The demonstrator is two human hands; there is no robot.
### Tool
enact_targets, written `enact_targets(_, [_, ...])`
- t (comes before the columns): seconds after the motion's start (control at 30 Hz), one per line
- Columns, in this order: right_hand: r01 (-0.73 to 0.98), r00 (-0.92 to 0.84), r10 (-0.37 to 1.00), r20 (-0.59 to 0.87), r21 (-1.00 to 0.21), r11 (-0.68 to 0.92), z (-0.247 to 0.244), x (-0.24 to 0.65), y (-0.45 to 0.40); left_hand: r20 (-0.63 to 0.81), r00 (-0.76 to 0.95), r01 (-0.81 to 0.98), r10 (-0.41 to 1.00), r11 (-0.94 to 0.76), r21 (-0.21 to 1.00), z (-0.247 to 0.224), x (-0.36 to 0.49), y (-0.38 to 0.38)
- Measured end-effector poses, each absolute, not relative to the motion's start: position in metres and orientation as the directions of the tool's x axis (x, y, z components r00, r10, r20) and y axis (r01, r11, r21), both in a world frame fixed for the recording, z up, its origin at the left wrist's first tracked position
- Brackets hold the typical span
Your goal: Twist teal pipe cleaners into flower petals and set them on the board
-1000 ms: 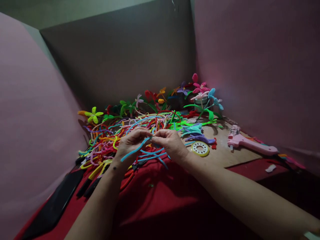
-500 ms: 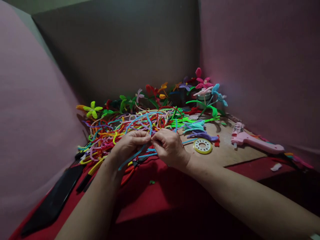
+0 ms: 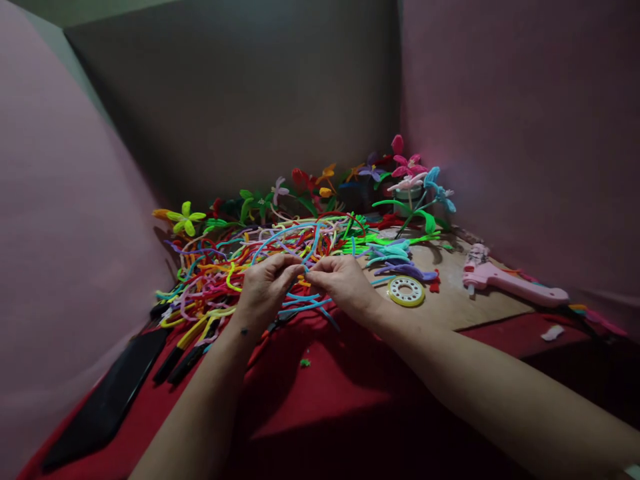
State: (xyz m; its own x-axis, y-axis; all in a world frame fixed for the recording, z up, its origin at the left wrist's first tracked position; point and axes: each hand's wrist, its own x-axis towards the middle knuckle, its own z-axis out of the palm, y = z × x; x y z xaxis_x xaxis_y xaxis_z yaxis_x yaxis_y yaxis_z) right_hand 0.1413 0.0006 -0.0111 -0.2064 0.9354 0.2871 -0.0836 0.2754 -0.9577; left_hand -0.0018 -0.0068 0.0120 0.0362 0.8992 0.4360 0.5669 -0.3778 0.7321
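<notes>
Both hands meet fingertip to fingertip in front of a heap of coloured fuzzy stems (image 3: 200, 280). A light blue stem (image 3: 315, 243) passes between them, rising above the fingers. My left hand (image 3: 267, 287) pinches it with thumb and forefinger. From the other side, my right hand (image 3: 343, 280) pinches the same stem close to the left fingertips. The exact spot where it is gripped is partly hidden by the fingers. More light blue stems (image 3: 305, 305) lie just below and behind the hands.
Fuzzy flowers (image 3: 186, 219) line the back. On the board (image 3: 465, 313) at right are a yellow and white ring (image 3: 406, 292), blue and purple petal pieces (image 3: 390, 252) and a pink glue gun (image 3: 510, 280). Black-handled tools (image 3: 187, 363) and a dark flat object (image 3: 107, 400) lie left on red cloth.
My left hand has turned, and my right hand has opened out from a tighter curl. The held blue stem has shifted; its lower end no longer hangs across my left wrist.
</notes>
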Motion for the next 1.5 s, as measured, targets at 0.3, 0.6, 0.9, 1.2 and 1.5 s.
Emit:
enact_targets(0.3, [-0.077, -0.243, 0.925, 0.292, -0.956, 0.282, -0.017, 0.141, 0.006, 0.331, 0.107, 0.513, 0.938, -0.337, 0.789, 0.017, 0.0, -0.01])
enact_targets(0.6, [-0.386, -0.41, 0.906, 0.106, -0.92, -0.066, -0.016, 0.142, 0.011, 0.156, 0.215, 0.359, 0.964, -0.226, 0.906, 0.017, -0.018, -0.007])
enact_targets(0.9, [-0.283, -0.609, 0.785, 0.116, -0.956, -0.078, -0.014, 0.15, 0.01, 0.037, 0.271, 0.381, 0.962, -0.143, 0.913, 0.02, -0.025, -0.006])
enact_targets(1.2, [-0.283, -0.631, 0.765, -0.128, -0.88, -0.381, -0.017, 0.145, 0.01, 0.109, 0.187, 0.435, 0.976, -0.182, 0.882, 0.022, -0.022, -0.009])
enact_targets(1.5, [-0.304, -0.555, 0.831, -0.038, -0.921, -0.245, -0.021, 0.142, 0.01, 0.108, 0.117, 0.438, 0.987, -0.149, 0.887, 0.02, -0.016, -0.01])
